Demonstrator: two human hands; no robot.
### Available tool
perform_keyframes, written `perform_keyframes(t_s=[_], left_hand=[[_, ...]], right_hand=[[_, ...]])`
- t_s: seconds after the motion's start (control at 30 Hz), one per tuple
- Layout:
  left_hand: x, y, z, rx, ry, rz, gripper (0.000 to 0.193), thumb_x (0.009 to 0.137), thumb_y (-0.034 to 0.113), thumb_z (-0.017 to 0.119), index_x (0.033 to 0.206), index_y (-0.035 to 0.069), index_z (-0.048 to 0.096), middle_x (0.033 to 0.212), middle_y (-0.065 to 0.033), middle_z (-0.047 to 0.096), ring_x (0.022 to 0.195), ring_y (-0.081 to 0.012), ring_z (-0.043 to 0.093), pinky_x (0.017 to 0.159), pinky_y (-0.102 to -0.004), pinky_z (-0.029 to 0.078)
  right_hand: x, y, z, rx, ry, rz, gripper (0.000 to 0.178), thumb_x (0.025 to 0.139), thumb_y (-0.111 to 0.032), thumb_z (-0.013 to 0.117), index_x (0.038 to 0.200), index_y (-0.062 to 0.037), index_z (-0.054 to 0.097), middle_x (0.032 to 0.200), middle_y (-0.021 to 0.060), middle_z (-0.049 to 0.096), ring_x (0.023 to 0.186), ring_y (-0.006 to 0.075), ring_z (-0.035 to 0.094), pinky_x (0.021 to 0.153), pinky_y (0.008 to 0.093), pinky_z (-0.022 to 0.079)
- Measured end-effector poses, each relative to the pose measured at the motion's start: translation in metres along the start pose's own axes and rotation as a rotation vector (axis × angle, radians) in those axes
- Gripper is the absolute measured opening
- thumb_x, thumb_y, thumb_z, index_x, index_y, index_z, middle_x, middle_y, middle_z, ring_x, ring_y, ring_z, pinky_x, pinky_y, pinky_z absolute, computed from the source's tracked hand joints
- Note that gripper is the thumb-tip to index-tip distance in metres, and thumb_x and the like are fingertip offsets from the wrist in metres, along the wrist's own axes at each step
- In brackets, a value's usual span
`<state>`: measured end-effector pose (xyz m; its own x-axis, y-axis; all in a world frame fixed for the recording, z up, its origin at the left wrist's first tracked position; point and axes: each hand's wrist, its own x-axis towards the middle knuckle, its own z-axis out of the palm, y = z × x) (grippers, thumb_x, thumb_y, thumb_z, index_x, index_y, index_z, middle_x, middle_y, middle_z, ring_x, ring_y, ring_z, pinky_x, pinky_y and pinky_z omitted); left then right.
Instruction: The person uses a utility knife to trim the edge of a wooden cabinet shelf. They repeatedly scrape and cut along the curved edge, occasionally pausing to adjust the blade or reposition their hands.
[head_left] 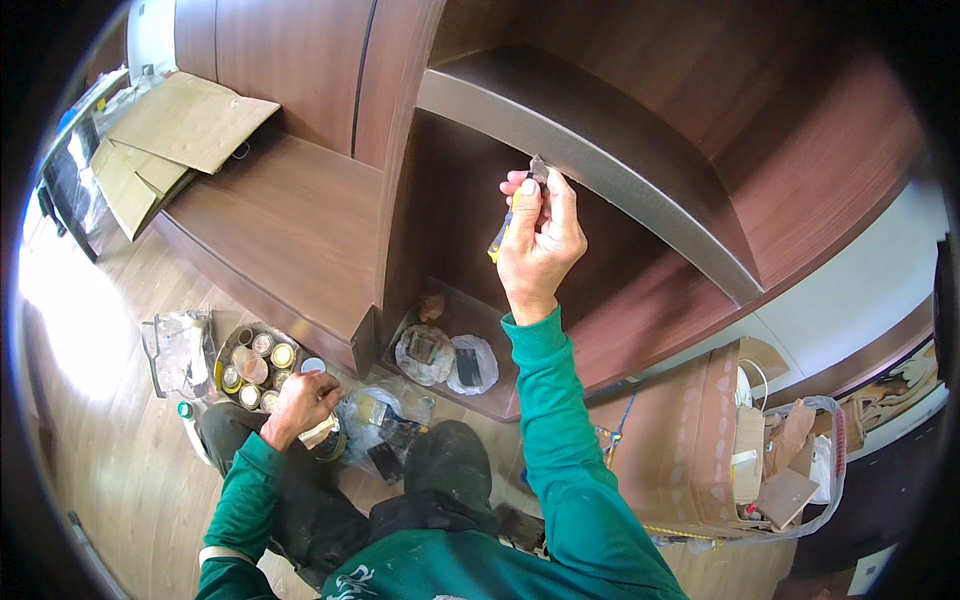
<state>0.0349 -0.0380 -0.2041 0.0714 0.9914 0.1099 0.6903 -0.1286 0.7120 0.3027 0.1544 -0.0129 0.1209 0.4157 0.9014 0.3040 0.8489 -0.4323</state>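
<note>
The knife (502, 235) is by the shelf's (590, 165) low front edge, its long way slanting up and right, across that edge. The right hand (541, 243) is nearer, just below the shelf, its fingers pinching the knife and hiding some of it. I can't tell if the blade touches. The left hand (303, 405), fingers curled, is well below and left of the shelf, near the tins (255, 370); what it holds is unclear.

yellow-and-grey tool (500, 237), green sleeves (552, 395), brown wood-grained cabinet (285, 230), tan cardboard (195, 120)
</note>
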Motion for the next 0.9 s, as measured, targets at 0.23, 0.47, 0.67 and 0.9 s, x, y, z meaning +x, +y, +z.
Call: perform_keyframes(t_s=[0.23, 0.47, 0.67, 0.9], left_hand=[[-0.001, -0.001, 0.001, 0.005, 0.004, 0.016, 0.017, 0.084, 0.017, 0.075, 0.089, 0.000, 0.075, 0.081, -0.0171, 0.071, 0.072, -0.0335, 0.071, 0.067, -0.0416, 0.056], [-0.001, 0.000, -0.001, 0.021, -0.020, -0.008, 0.018, 0.085, 0.019, 0.073, 0.087, 0.001, 0.074, 0.081, -0.0180, 0.071, 0.074, -0.0367, 0.070, 0.069, -0.0444, 0.056], [-0.002, -0.007, 0.003, 0.054, -0.034, -0.011, 0.021, 0.085, 0.022, 0.072, 0.087, 0.002, 0.074, 0.080, -0.0190, 0.070, 0.075, -0.0393, 0.070, 0.069, -0.0464, 0.056], [-0.004, -0.012, 0.006, 0.099, -0.032, 0.048, 0.020, 0.083, 0.021, 0.078, 0.089, 0.002, 0.076, 0.074, -0.0176, 0.071, 0.069, -0.0335, 0.071, 0.065, -0.0429, 0.057]], right_hand=[[0.000, -0.003, 0.004, 0.015, 0.049, -0.014, 0.023, 0.102, -0.004, 0.060, 0.124, 0.0023, 0.064, 0.097, 0.0122, 0.076, 0.083, 0.0177, 0.075, 0.069, 0.0298, 0.060], [0.000, -0.003, 0.006, 0.044, 0.082, -0.009, 0.023, 0.101, -0.003, 0.060, 0.124, 0.0033, 0.064, 0.095, 0.0136, 0.075, 0.082, 0.0186, 0.075, 0.072, 0.0310, 0.060], [0.001, -0.005, 0.011, 0.011, 0.042, -0.002, 0.024, 0.101, -0.003, 0.061, 0.124, 0.0031, 0.065, 0.097, 0.0138, 0.076, 0.082, 0.0196, 0.075, 0.072, 0.0310, 0.060], [0.001, -0.005, 0.022, 0.013, -0.001, 0.018, 0.023, 0.101, -0.003, 0.060, 0.123, 0.0036, 0.065, 0.097, 0.0141, 0.075, 0.083, 0.0194, 0.075, 0.070, 0.0315, 0.060]])
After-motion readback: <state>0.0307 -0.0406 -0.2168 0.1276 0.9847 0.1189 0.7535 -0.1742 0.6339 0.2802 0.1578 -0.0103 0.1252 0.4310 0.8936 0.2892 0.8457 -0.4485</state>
